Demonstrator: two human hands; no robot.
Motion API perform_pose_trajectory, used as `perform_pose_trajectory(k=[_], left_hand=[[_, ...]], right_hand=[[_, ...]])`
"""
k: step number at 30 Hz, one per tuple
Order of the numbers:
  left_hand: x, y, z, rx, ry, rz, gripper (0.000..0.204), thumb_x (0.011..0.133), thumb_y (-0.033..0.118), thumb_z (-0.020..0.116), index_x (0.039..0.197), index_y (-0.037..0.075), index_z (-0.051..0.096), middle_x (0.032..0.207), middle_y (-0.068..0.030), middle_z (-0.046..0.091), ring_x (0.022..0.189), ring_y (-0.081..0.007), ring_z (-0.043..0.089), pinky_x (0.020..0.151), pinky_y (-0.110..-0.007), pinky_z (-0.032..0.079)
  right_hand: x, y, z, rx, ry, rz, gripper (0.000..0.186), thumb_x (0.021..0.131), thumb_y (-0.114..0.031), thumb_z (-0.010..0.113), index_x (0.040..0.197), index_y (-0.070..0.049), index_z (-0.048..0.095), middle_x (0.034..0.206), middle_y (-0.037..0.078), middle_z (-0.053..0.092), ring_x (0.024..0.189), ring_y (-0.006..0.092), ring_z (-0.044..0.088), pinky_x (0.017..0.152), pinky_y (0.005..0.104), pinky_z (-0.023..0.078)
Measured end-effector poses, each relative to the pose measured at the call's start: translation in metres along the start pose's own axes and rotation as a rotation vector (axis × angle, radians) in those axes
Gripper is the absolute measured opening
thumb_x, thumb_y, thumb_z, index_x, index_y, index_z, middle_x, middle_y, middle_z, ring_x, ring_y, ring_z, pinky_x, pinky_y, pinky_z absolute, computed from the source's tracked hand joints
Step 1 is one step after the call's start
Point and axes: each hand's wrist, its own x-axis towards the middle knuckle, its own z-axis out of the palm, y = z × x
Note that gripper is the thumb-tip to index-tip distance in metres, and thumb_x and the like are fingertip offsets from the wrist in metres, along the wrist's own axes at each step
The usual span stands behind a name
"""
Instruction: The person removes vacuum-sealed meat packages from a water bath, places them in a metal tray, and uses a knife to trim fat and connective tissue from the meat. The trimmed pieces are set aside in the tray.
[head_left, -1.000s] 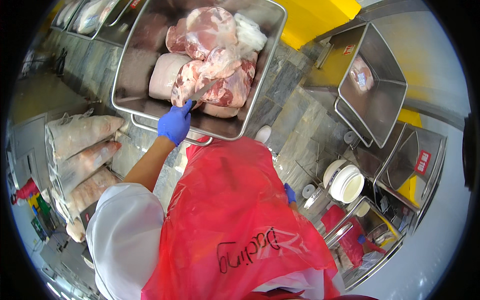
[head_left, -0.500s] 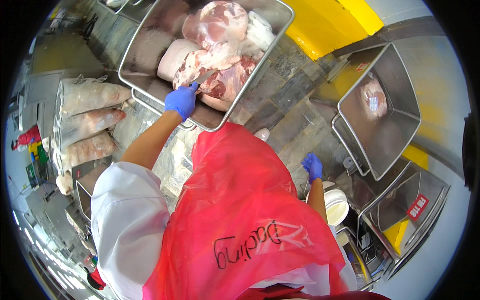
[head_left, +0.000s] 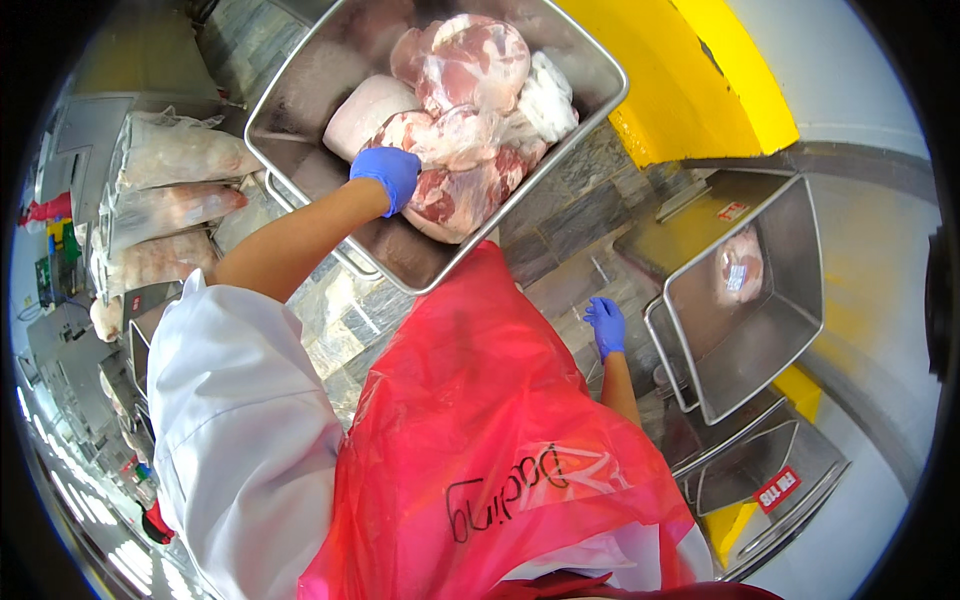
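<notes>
My blue-gloved left hand (head_left: 388, 178) is closed like a fist over the raw meat. It held a knife a moment ago; the blade is out of sight now, behind the hand or in the meat. Large pink and red meat cuts (head_left: 455, 205) lie in a deep metal tub (head_left: 375, 238) in front of me. Among them are a rounded cut (head_left: 475, 65) at the far side and a pale skin-covered piece (head_left: 368, 112). My right hand (head_left: 606, 325), also gloved in blue, hangs off to the right above the floor. Its fingers are loosely apart with nothing in them.
White crumpled plastic (head_left: 548, 98) lies in the tub's right corner. A second metal tub (head_left: 690, 375) at the right holds one wrapped meat piece (head_left: 741, 268). Bagged meat (head_left: 180, 205) is stacked at the left. A yellow barrier (head_left: 690, 80) stands at the far right.
My left hand has moved slightly right over the meat, and the knife blade has gone from sight. My right hand has shifted a little left. The whole view has shifted somewhat.
</notes>
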Motion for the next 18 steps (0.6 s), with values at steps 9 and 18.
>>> perform_pose_trajectory(k=[9, 18], left_hand=[[-0.062, -0.034, 0.056, -0.279, 0.161, -0.12, 0.034, 0.097, 0.022, 0.05, 0.129, 0.025, 0.058, 0.097, -0.0187, 0.065, 0.083, -0.037, 0.068, 0.071, -0.048, 0.054], [-0.093, 0.007, 0.118, -0.414, 0.233, -0.285, 0.047, 0.095, 0.018, 0.05, 0.141, 0.027, 0.049, 0.092, -0.0196, 0.061, 0.072, -0.0364, 0.067, 0.06, -0.047, 0.054]], right_hand=[[0.091, -0.207, 0.032, 0.023, -0.036, -0.055, 0.025, 0.096, -0.019, 0.063, 0.112, 0.0, 0.063, 0.098, 0.007, 0.063, 0.081, 0.0143, 0.061, 0.073, 0.0298, 0.054], [0.177, -0.273, 0.07, -0.199, -0.023, -0.329, 0.031, 0.091, -0.019, 0.068, 0.115, 0.001, 0.063, 0.111, 0.013, 0.059, 0.098, 0.0213, 0.059, 0.088, 0.0332, 0.048]])
